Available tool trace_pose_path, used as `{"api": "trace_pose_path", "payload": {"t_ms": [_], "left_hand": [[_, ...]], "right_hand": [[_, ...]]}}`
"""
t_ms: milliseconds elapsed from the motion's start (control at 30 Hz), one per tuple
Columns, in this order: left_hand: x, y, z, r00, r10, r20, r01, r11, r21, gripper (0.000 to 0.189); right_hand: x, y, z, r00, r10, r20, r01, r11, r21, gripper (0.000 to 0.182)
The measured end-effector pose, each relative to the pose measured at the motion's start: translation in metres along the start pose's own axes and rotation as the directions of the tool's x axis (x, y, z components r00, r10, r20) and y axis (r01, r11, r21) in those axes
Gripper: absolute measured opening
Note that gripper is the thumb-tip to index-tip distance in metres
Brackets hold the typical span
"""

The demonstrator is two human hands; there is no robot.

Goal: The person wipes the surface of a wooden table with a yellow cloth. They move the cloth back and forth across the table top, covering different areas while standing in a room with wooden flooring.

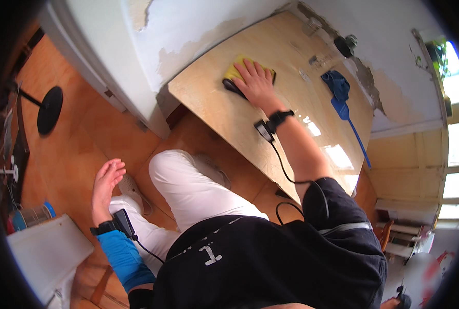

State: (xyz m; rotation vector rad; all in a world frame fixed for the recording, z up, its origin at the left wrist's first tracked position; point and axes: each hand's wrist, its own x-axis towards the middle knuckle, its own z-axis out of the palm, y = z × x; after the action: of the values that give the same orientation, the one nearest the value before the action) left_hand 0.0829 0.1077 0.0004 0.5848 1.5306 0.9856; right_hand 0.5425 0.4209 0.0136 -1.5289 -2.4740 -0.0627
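Note:
My right hand (257,85) lies spread on a yellow cloth (240,66), pressing it to the light wooden tabletop (221,112). A dark edge shows under the cloth on both sides of the hand; what it belongs to I cannot tell. Over my leg at the left hangs my left hand (107,179), with nothing in it and its fingers loosely bent. Farther right on the table are a crumpled dark blue cloth (337,84) and a blue fly swatter (341,109) whose long handle reaches the table's right side; they touch or overlap.
Against the wall stand a glass jar (311,28) and a dark-based container (344,46). A door frame (98,69) rises left of the table. On the tiled floor are a round black stand base (50,111) and, lower left, a white panel (51,251). A cable hangs from my right wrist.

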Motion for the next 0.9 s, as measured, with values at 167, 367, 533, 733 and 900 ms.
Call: {"api": "trace_pose_path", "payload": {"t_ms": [167,367,533,733,900], "left_hand": [[0.007,-0.007,0.0,1.0,-0.013,0.015,0.014,0.999,-0.029,0.036],[0.008,-0.004,0.003,0.998,-0.018,0.059,0.02,0.999,-0.036,0.034],[0.008,-0.003,0.005,0.998,-0.032,0.054,0.033,0.999,-0.024,0.037],[0.004,-0.002,0.009,0.998,-0.025,0.062,0.025,1.0,0.005,0.04],[0.004,-0.008,0.004,0.998,0.018,0.059,-0.019,1.0,0.01,0.04]], "right_hand": [[0.04,0.006,0.006,0.979,0.192,-0.072,-0.19,0.981,0.039,0.06],[0.047,0.008,0.009,0.967,0.249,-0.058,-0.248,0.968,0.039,0.061],[0.009,0.029,-0.006,0.983,0.177,-0.04,-0.176,0.984,0.015,0.059],[-0.074,0.085,-0.036,0.974,0.224,-0.01,-0.225,0.974,-0.019,0.059],[-0.168,0.133,-0.065,0.948,0.319,-0.009,-0.319,0.943,-0.091,0.059]]}}
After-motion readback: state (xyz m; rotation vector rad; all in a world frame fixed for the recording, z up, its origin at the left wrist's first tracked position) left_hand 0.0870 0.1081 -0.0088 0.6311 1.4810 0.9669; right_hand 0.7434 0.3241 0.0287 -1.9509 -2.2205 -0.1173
